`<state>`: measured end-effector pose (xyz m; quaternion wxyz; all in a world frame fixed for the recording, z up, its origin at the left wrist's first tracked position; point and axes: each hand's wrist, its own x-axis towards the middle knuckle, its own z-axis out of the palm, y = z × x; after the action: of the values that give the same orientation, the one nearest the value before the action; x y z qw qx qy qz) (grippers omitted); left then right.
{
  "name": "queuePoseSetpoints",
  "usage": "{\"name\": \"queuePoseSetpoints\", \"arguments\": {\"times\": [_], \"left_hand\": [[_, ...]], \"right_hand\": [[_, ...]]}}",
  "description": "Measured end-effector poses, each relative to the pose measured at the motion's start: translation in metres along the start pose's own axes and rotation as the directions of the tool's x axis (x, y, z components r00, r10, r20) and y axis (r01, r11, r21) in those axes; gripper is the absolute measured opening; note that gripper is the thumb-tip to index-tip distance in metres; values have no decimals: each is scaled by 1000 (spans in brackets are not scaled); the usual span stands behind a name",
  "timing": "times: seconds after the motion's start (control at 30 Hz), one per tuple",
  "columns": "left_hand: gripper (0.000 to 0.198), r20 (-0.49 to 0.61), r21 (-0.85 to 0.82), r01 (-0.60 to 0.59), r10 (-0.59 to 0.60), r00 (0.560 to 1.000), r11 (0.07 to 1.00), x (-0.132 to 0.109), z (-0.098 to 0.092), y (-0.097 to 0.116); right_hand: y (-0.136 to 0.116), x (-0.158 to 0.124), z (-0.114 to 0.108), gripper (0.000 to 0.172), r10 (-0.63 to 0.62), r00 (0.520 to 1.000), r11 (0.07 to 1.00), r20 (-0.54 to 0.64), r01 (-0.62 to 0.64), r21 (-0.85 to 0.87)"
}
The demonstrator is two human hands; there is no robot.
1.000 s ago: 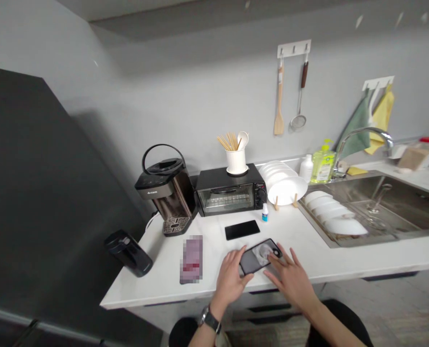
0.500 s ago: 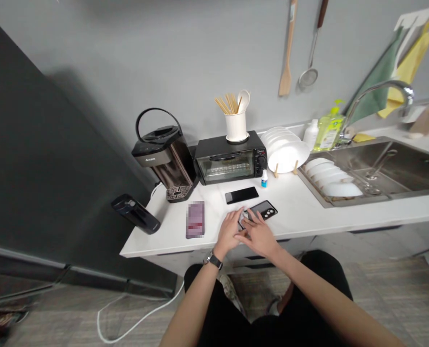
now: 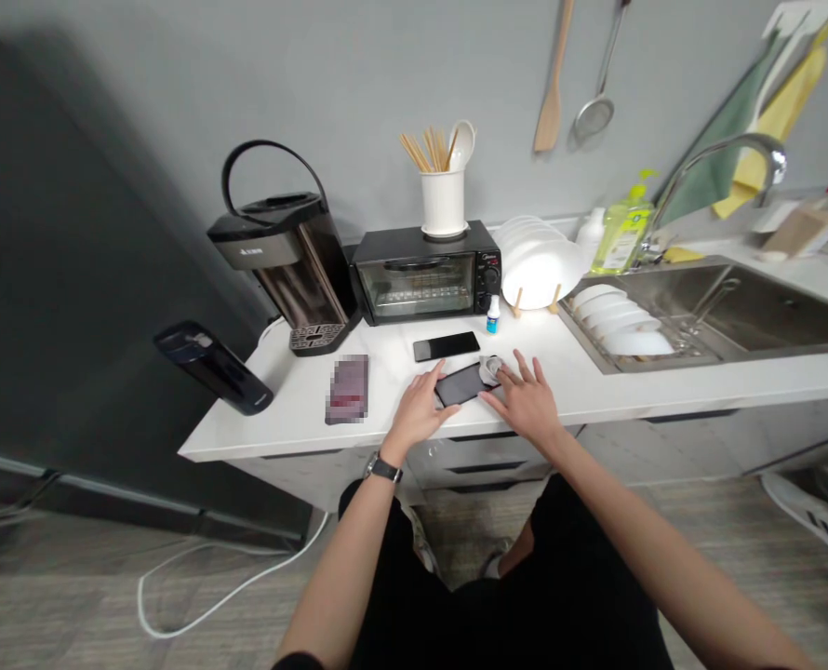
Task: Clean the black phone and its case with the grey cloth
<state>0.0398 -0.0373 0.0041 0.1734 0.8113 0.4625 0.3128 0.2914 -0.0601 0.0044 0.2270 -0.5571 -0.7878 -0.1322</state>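
A dark phone (image 3: 460, 383) lies flat on the white counter between my hands. My left hand (image 3: 418, 407) grips its left end, thumb along the near edge and fingers at the far corner. A crumpled grey cloth (image 3: 489, 369) covers the phone's right end, where the cameras showed before. Some fingers of my right hand (image 3: 526, 400) press on this cloth; the others are spread above the counter, with the thumb near the phone's near edge. Just behind lies a second black phone (image 3: 447, 346). A small white-and-blue bottle (image 3: 493, 316) stands beyond it.
Left of my hands lies a blurred-out purple rectangle (image 3: 348, 389), near a dark tumbler (image 3: 215, 368) and a water dispenser (image 3: 295, 270). Behind are a toaster oven (image 3: 424, 284) and white plates (image 3: 540, 270) in a rack. The sink (image 3: 777, 307) is at right.
My right hand and the cloth have moved to the phone's right end, baring its left part. My left hand has shifted to the left end. The view has shifted slightly.
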Motion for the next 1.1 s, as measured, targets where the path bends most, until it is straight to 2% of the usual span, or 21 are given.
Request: {"name": "queuePoseSetpoints", "arguments": {"times": [0.13,0.3,0.37,0.53,0.6,0.67,0.8,0.9,1.0,1.1], "left_hand": [[93,0,-4,9,-9,1000,1000,-1,1,-1],[95,-7,-15,8,-9,1000,1000,-1,2,-2],[92,-5,-17,-9,9,1000,1000,0,2,-3],[87,18,39,-41,41,999,998,-1,0,-2],[87,10,64,-22,22,1000,998,-3,0,0],[88,-8,74,-2,3,1000,997,-4,1,3],[91,-17,63,0,1,1000,998,-3,1,5],[92,-15,51,0,1,1000,999,-1,1,4],[89,-4,37,-11,11,1000,999,1,1,3],[87,13,16,-19,18,1000,1000,3,1,2]], "right_hand": [[-16,1,5,60,77,995,997,-70,-75,28],[-27,5,21,63,98,995,990,-20,-95,108],[-39,13,23,63,53,999,987,6,-54,149],[-73,20,13,50,-210,977,930,45,185,319],[-71,14,7,45,-248,967,914,56,214,346],[-56,5,2,41,-236,970,922,59,204,329],[-11,-6,0,42,-121,992,972,34,111,208],[8,-6,2,49,-73,997,992,24,70,108],[0,3,8,59,-54,998,998,32,52,42],[-23,16,16,69,-40,998,998,44,38,56]]}}
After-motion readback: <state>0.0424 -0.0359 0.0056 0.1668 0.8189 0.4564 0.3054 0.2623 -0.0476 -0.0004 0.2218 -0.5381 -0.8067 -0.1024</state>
